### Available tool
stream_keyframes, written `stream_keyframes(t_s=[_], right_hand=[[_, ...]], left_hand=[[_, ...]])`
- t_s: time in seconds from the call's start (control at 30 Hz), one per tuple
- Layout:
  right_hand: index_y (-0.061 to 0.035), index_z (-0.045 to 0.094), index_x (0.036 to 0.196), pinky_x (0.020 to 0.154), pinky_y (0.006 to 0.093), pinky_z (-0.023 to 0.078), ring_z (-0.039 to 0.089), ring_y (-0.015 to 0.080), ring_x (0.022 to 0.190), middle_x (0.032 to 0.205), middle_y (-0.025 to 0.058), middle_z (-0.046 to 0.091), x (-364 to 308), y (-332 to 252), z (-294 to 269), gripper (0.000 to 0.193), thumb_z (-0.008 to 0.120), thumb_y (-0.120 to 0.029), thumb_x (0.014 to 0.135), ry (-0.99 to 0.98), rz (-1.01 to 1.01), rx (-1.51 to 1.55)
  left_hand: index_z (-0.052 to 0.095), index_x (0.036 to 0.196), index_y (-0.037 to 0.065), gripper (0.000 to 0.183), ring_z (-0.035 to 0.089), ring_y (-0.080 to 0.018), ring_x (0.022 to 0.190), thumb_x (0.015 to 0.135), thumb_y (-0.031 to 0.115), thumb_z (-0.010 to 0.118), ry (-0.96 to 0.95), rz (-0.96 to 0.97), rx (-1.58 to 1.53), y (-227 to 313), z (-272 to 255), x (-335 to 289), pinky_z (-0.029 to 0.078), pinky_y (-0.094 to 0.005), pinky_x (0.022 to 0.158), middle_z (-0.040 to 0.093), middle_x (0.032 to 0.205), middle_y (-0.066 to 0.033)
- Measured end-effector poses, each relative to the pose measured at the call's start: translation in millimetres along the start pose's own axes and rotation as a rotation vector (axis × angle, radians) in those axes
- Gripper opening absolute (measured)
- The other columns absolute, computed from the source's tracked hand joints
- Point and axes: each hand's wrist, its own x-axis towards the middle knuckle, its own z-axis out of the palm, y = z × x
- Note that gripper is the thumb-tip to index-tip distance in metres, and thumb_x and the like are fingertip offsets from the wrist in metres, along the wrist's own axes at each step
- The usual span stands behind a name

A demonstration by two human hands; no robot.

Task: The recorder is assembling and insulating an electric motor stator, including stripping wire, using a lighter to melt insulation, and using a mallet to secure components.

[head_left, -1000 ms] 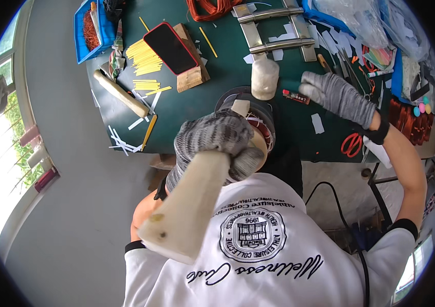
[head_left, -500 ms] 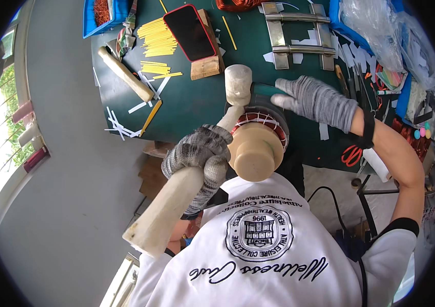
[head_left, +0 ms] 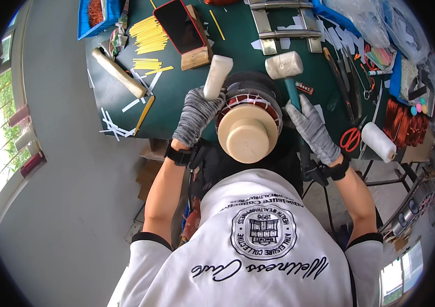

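Note:
My left hand (head_left: 197, 115), in a grey knitted glove, is closed round a pale wedge-like bar (head_left: 218, 77) whose blunt end points up and away. In my gloved right hand (head_left: 313, 128) is a mallet, held by its green handle (head_left: 292, 92). The mallet's whitish head (head_left: 284, 65) is raised beyond that hand, over the table. Between both hands sits a round motor stator (head_left: 258, 84) with red-brown windings (head_left: 250, 100) laced in white cord. A cream stepped plug (head_left: 248, 135) covers its near face. The left hand is close beside the stator's left rim.
On the green table (head_left: 176, 112) lie yellow sticks (head_left: 148, 35), a phone (head_left: 179, 25) on a wooden block (head_left: 196, 58), and another pale bar (head_left: 118, 73). To the right are a metal frame (head_left: 285, 34), red-handled scissors (head_left: 350, 139), a thread spool (head_left: 378, 141) and copper wire (head_left: 407, 123).
The mallet has swung right and now stands upright in my right hand, which came lower and nearer. My left hand moved up beside the stator, and its bar's far end now points away.

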Motion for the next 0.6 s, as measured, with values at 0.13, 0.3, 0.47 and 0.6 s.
stream_keyframes(t_s=[0.13, 0.3, 0.47, 0.6], right_hand=[[0.0048, 0.049, 0.114, 0.064, 0.0304, 0.045, 0.052, 0.0157, 0.069, 0.082, 0.0073, 0.058, 37.7, -7.7, 2.6, 0.043, 0.060, -0.028, 0.089, 0.001, -0.089, -0.131], [0.0020, 0.048, 0.113, 0.073, 0.0285, 0.051, 0.064, 0.0193, 0.082, 0.090, 0.0118, 0.064, 69.0, -23.4, 12.4, 0.032, 0.057, -0.019, 0.090, -0.168, 0.006, 0.165], [-0.0005, 0.052, 0.106, 0.076, 0.0297, 0.051, 0.064, 0.0205, 0.083, 0.094, 0.0125, 0.065, 67.3, 5.6, 23.4, 0.022, 0.055, -0.016, 0.091, -0.046, -0.565, -0.299], [-0.0009, 0.053, 0.104, 0.074, 0.0290, 0.050, 0.062, 0.0154, 0.080, 0.084, 0.0082, 0.062, 76.0, -23.6, 22.1, 0.022, 0.054, -0.019, 0.092, -0.181, -0.118, 0.151]], left_hand=[[0.066, 0.090, -0.001, 0.016, 0.056, -0.0073, 0.058, 0.083, 0.013, 0.065, 0.158, 0.034, -0.347, -31.4, -6.2, -22.3, 0.046, -0.0241, 0.054, 0.063, 0.069, -0.0026], [0.065, 0.084, 0.000, 0.014, 0.054, -0.0094, 0.053, 0.083, 0.013, 0.066, 0.264, 0.052, -0.269, -10.6, -37.2, -55.0, 0.044, -0.0238, 0.052, 0.061, 0.064, -0.0036], [0.045, 0.075, 0.007, 0.018, 0.052, -0.0117, 0.052, 0.088, 0.008, 0.058, 0.370, 0.556, -0.394, 75.1, -55.8, -63.3, 0.050, -0.0286, 0.057, 0.052, 0.061, -0.0051], [0.049, 0.077, 0.005, 0.014, 0.053, -0.0141, 0.049, 0.087, 0.009, 0.059, 0.346, 0.650, -0.520, 110.7, -12.4, -50.6, 0.049, -0.0284, 0.057, 0.054, 0.058, -0.0050]])
